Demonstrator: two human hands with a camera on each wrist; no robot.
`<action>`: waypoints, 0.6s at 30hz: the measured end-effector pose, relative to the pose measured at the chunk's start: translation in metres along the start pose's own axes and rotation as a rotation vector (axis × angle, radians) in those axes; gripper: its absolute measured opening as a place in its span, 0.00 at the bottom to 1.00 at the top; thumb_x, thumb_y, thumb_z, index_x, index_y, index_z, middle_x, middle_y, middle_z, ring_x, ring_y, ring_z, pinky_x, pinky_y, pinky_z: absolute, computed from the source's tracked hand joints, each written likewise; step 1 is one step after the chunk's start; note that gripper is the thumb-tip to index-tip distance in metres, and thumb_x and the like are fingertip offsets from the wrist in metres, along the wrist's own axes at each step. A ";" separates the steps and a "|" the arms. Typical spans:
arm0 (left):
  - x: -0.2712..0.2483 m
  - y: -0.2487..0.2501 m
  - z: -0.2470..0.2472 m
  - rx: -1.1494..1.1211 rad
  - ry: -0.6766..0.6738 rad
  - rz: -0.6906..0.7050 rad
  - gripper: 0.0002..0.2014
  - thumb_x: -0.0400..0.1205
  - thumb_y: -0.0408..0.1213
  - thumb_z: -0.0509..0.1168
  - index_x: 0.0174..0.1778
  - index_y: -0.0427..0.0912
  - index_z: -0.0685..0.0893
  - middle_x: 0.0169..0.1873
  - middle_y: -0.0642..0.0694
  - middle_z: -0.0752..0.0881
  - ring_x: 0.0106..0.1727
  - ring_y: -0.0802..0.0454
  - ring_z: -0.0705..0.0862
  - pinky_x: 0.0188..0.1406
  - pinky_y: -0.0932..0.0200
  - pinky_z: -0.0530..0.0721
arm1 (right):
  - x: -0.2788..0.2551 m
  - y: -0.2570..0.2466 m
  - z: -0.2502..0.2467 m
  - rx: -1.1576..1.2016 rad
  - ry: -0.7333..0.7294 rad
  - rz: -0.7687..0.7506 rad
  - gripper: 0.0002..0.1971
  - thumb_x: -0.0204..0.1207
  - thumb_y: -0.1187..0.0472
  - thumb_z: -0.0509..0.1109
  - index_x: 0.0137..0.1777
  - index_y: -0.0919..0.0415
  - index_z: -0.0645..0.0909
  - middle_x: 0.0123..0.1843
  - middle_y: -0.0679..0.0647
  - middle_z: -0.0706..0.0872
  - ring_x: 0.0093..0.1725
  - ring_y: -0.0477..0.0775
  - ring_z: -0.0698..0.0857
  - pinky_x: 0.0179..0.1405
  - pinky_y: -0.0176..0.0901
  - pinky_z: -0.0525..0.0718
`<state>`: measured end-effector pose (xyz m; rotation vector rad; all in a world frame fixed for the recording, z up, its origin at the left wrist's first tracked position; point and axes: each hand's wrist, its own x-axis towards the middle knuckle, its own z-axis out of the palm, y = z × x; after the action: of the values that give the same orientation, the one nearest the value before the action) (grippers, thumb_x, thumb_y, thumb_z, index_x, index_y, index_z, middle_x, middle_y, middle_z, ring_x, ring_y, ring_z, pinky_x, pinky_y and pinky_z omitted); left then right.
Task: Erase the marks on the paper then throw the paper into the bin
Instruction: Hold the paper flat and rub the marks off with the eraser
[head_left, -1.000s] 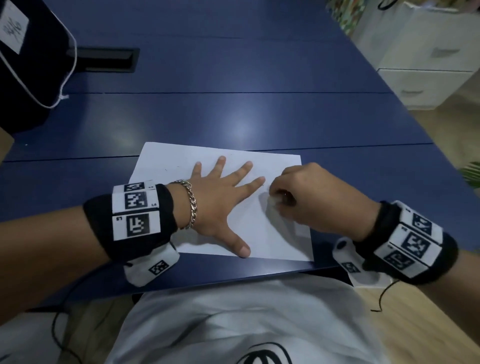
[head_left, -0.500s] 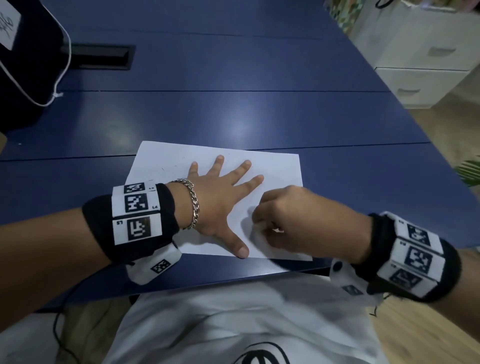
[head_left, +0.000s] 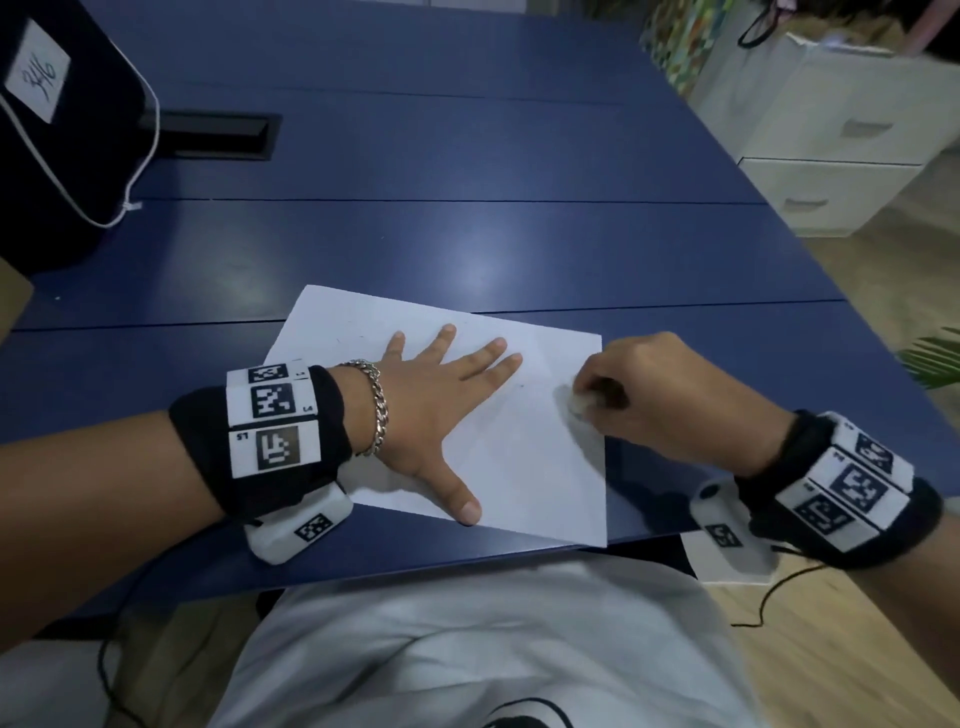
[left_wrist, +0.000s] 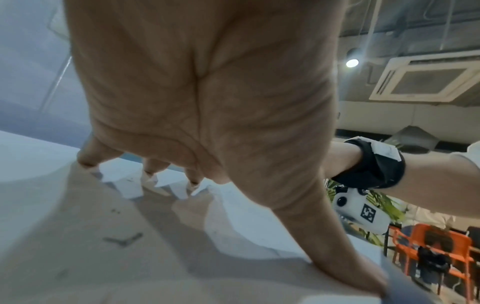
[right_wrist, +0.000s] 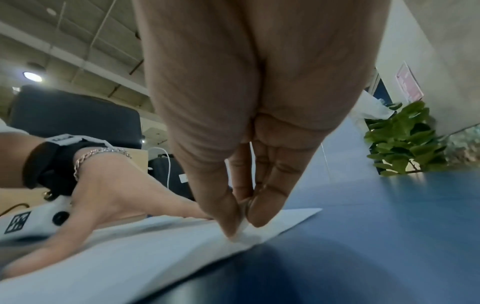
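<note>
A white sheet of paper (head_left: 524, 467) lies on the blue table (head_left: 467, 249) near its front edge. My left hand (head_left: 441, 395) lies flat on the sheet with fingers spread, pressing it down. My right hand (head_left: 597, 400) pinches a small white eraser (head_left: 577, 404) between thumb and fingertips and holds it against the paper near its right edge. In the right wrist view the eraser (right_wrist: 242, 230) touches the sheet (right_wrist: 130, 257). Faint pencil marks (left_wrist: 124, 240) show on the paper (left_wrist: 78, 267) in the left wrist view. No bin is in view.
A black bag (head_left: 57, 130) with a white label sits at the table's far left, beside a black cable slot (head_left: 213, 136). White drawer cabinets (head_left: 841, 140) stand on the floor to the right. A green plant (right_wrist: 405, 142) stands beyond the table.
My right hand has moved the eraser from the paper's lower middle out to its right edge. The left hand has stayed pressed on the sheet.
</note>
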<state>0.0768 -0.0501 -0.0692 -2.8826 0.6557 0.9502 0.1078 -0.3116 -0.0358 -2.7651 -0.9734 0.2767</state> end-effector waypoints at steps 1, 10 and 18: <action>-0.002 -0.003 -0.001 0.020 0.002 0.014 0.80 0.57 0.85 0.73 0.86 0.61 0.21 0.87 0.61 0.21 0.89 0.35 0.26 0.84 0.16 0.37 | -0.004 0.001 0.003 0.011 -0.003 -0.004 0.02 0.79 0.58 0.74 0.46 0.51 0.88 0.44 0.44 0.88 0.43 0.47 0.86 0.48 0.50 0.88; -0.028 -0.025 0.001 -0.041 0.023 -0.040 0.73 0.63 0.86 0.66 0.87 0.62 0.22 0.86 0.52 0.18 0.88 0.36 0.23 0.86 0.25 0.32 | -0.027 -0.013 0.009 0.095 -0.062 -0.025 0.04 0.78 0.54 0.76 0.51 0.45 0.90 0.45 0.38 0.89 0.43 0.39 0.87 0.47 0.38 0.87; -0.002 0.004 0.005 -0.037 0.028 -0.049 0.73 0.57 0.88 0.68 0.85 0.71 0.24 0.87 0.59 0.22 0.90 0.31 0.27 0.83 0.15 0.39 | 0.021 -0.022 0.006 0.009 -0.039 -0.038 0.06 0.78 0.59 0.74 0.52 0.51 0.89 0.46 0.45 0.87 0.43 0.49 0.85 0.49 0.52 0.89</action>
<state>0.0712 -0.0518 -0.0718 -2.9348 0.5719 0.9275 0.1092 -0.2810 -0.0383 -2.7392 -1.0302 0.3302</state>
